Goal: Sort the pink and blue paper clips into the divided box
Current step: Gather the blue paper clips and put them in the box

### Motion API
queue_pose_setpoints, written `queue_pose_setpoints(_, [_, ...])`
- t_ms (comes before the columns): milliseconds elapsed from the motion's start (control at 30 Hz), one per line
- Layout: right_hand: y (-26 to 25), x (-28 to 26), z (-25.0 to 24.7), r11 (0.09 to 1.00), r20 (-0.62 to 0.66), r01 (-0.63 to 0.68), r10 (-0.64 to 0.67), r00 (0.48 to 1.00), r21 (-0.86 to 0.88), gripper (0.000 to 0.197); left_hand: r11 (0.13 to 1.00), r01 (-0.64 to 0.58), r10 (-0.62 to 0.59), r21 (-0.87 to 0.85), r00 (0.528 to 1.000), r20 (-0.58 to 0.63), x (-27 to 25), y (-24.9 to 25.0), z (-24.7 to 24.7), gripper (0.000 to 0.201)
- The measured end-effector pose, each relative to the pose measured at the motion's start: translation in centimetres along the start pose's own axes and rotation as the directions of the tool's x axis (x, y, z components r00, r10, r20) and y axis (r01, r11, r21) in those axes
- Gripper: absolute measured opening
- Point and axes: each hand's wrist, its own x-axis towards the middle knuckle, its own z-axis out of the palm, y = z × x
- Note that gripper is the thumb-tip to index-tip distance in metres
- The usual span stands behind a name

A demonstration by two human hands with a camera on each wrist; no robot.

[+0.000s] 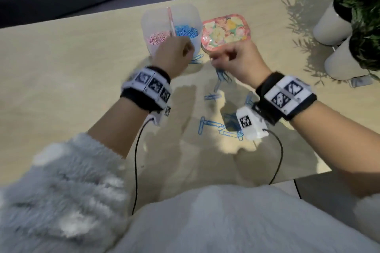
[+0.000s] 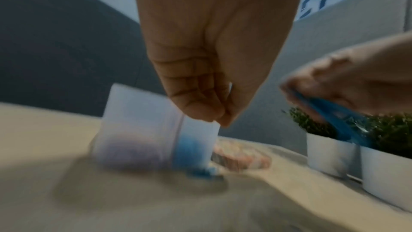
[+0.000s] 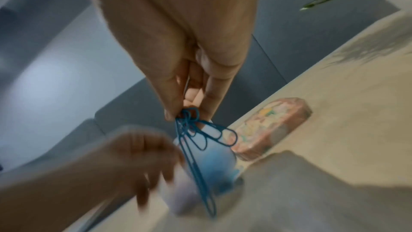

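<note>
Item: divided box (image 1: pixel 153 26), translucent, upright on the wooden table (image 1: pixel 61 63); pink clips (image 1: pixel 157 38) in its left compartment, blue clips (image 1: pixel 185 30) in its right, a pink divider (image 1: pixel 170 21) between them.

Item: left hand (image 1: pixel 171 57), held at the box's near rim, fingers curled together; whether anything is held, cannot tell.

Item: right hand (image 1: pixel 239 61), raised beside it, fingertips pinching a tangled bunch of blue paper clips (image 3: pixel 196 135) that dangles below.

Item: loose blue clips (image 1: pixel 218 127) scattered on the table under both wrists.

Item: floral tin (image 1: pixel 225 31), just right of the box.

Item: two white pots with green plants (image 1: pixel 337 51), far right.
</note>
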Motion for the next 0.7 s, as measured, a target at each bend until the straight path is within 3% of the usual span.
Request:
queue_pose_setpoints(67, [-1.3,3.1,-0.4,0.997,-0.075,-0.003,0.010,0.997,0.082,0.018,0.999,-0.024,0.020,0.029,0.992,0.126,-2.1,-1.3,2.0,0.025])
queue_pose_setpoints(200, [-4.2,8.6,-0.1,0.988,-0.142,0.082,-0.063,0.988,0.130,0.012,0.969,-0.229,0.195,0.091,0.938,0.286,-3.3,-2.1,4.7,0.054])
queue_pose_setpoints(300, [-6.2,11.2,0.8,0.987,-0.216,0.134,-0.113,0.970,0.086,0.010,0.925,-0.262,0.134,0.275,0.903,0.407,-2.4,-1.8,5.8,0.057])
queue_pose_setpoints(400, [-6.4,13.0,2.2,0.990,-0.251,0.141,-0.141,0.958,-0.017,0.013,0.878,-0.277,0.092,0.390,0.898,0.431,-1.2,-1.1,6.0,0.051])
queue_pose_setpoints(533, [-4.6,14.1,3.8,0.998,-0.126,0.032,-0.037,0.991,-0.048,0.015,0.816,-0.339,0.119,0.469,0.892,0.437,-0.7,-0.3,6.0,0.041])
queue_pose_setpoints(600, [-3.9,13.6,3.6,1.000,-0.108,0.003,-0.005,0.994,-0.021,0.021,0.804,-0.353,0.086,0.478,0.865,0.494,-0.7,-0.2,5.7,0.042])
queue_pose_setpoints(700, [-2.4,10.8,1.6,0.997,-0.152,0.007,0.004,0.988,0.073,0.028,0.771,-0.442,0.242,0.458,0.869,0.432,-0.9,-1.1,6.4,0.040])
